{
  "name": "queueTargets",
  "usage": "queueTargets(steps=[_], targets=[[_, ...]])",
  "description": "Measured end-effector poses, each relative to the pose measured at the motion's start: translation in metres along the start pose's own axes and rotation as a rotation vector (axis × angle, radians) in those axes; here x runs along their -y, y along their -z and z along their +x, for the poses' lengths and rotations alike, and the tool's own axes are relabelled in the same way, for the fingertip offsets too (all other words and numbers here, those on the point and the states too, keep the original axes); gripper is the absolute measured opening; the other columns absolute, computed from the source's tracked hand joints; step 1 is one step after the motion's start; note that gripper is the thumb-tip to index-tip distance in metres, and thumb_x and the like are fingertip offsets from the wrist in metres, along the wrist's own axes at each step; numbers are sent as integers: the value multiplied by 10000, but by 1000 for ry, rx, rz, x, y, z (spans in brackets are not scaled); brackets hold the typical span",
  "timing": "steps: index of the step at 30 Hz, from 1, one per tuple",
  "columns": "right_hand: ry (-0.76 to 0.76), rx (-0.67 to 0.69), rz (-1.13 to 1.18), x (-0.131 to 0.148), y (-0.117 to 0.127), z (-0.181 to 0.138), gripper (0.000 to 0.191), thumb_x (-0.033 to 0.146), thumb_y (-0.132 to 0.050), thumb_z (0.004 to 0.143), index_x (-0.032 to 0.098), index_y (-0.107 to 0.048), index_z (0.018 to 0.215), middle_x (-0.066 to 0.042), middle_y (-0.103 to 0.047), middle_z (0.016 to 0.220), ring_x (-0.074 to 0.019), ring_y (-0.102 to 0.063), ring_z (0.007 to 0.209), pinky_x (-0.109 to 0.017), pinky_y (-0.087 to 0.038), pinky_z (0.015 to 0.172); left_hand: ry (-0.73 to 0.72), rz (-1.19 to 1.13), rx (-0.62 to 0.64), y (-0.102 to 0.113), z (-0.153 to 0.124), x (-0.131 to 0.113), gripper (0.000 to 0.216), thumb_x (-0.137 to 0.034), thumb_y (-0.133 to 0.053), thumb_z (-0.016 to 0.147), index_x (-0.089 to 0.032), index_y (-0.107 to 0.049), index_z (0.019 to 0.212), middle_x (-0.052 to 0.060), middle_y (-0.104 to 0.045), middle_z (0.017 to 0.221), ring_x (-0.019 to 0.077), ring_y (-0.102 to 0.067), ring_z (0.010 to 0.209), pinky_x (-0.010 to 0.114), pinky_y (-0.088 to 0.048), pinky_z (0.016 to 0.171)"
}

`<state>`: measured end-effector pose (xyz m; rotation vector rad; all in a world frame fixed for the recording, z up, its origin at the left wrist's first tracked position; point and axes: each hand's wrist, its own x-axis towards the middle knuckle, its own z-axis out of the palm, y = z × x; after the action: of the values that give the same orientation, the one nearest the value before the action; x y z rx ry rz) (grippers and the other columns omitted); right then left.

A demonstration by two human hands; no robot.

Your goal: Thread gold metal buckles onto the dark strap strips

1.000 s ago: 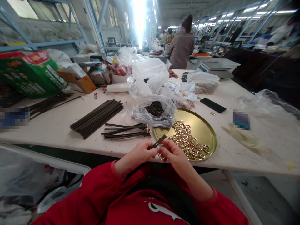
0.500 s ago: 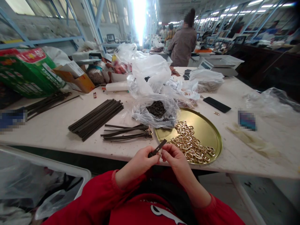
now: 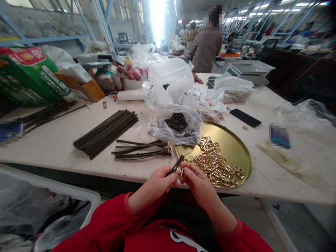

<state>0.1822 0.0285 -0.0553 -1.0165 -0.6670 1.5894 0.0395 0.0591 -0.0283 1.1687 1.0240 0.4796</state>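
Note:
My left hand (image 3: pixel 162 180) pinches a dark brown strap (image 3: pixel 179 161), whose end with a small slot sticks up past the fingers. Against that strap, my right hand (image 3: pixel 195 177) grips a gold buckle (image 3: pixel 180 172) between thumb and fingers. Both hands meet at the table's front edge. Just right of them, a gold oval tray (image 3: pixel 237 147) holds a heap of loose gold buckles (image 3: pixel 217 164). To the left lie several straps with buckles on their ends (image 3: pixel 143 149). Beyond these is a neat stack of plain straps (image 3: pixel 107 133).
An open plastic bag of small dark pieces (image 3: pixel 176 122) overlaps the tray's far rim. A black phone (image 3: pixel 245 117) and a single buckle (image 3: pixel 245 128) lie to the right. At the back are a white scale (image 3: pixel 248 68) and a green box (image 3: pixel 28 77). A person (image 3: pixel 207 49) stands beyond.
The gold buckle, mostly hidden by the fingers before, now shows plainly beside the slotted strap end. The strap is tilted more upright. The view has shifted slightly.

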Motion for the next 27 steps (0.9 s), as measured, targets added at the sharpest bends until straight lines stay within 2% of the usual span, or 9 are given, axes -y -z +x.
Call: queueTargets(steps=[4, 7, 14, 22, 27], targets=[[-108, 57, 105, 3, 4, 2, 161, 288, -700, 692, 196, -650, 815, 28, -612, 700, -56, -509, 567, -202, -424, 585, 49, -98, 91, 3, -2, -2, 270, -407, -520, 760, -140, -486, 760, -47, -487, 562, 26, -291, 386, 186, -161, 370], [-161, 80, 131, 6, 5, 4, 159, 287, -725, 665, 186, -630, 743, 34, -605, 672, -53, -511, 546, -194, -427, 564, 65, -75, 113, 3, -3, -5, 293, -425, -522, 759, -135, -488, 753, -48, -479, 554, 24, -301, 388, 184, -163, 371], [-274, 162, 136, 11, 8, 4, 189, 318, -696, 692, 165, -589, 713, 32, -571, 620, -55, -490, 500, -175, -404, 481, -2, 39, 94, 3, -3, 0, 241, -380, -488, 781, -142, -488, 747, -53, -462, 532, 45, -330, 404, 187, -216, 385], [-266, 158, 56, 9, 9, 3, 245, 367, -694, 685, 157, -570, 699, 43, -555, 536, -51, -478, 438, -170, -391, 438, -37, 151, 31, 0, -5, 8, 257, -391, -464, 803, -142, -512, 766, -46, -459, 550, 66, -355, 434, 196, -252, 410], [-295, 180, 16, 9, 10, 0, 255, 380, -672, 706, 150, -562, 699, 47, -553, 520, -47, -480, 405, -163, -383, 418, -147, 238, 12, -2, -9, 5, 252, -357, -453, 823, -135, -542, 744, -14, -514, 609, 98, -440, 551, 212, -341, 524]])
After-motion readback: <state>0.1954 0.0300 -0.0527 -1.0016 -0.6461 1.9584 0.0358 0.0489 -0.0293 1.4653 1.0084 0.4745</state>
